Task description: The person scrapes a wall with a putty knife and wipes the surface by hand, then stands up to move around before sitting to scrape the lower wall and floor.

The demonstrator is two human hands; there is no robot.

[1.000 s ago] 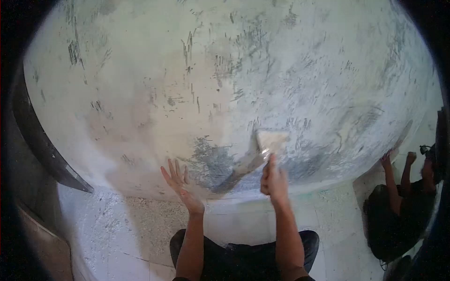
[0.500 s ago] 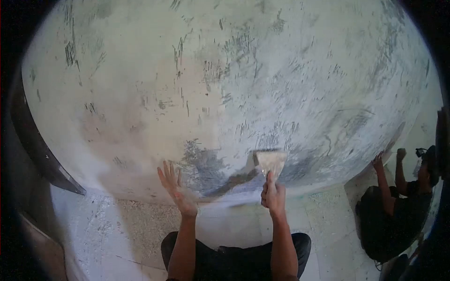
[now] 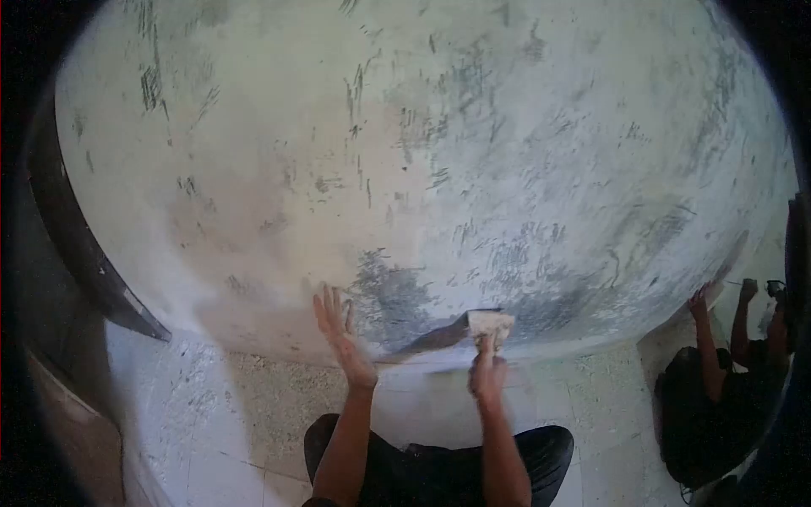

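A large pale curved surface (image 3: 279, 169), marked with dark scratches and grey patches, fills most of the head view. My right hand (image 3: 487, 376) grips a wide-bladed scraper (image 3: 490, 326) by its handle. The scraper's blade lies against the lower part of the surface, just right of a dark grey patch (image 3: 393, 300). My left hand (image 3: 345, 338) rests with its fingers stretched out on the surface, left of that patch, and holds nothing.
Pale flakes lie scattered over the tiled floor (image 3: 203, 422). A dark curved edge (image 3: 93, 245) borders the surface at left. Another person (image 3: 718, 397) in dark clothes sits at right, one hand up at the surface. My bent knees (image 3: 541, 448) are below.
The scraper in my right hand has moved down the surface. My left hand stays on the surface, fingers closer together. The whole view has shifted slightly, with the scene moving right.
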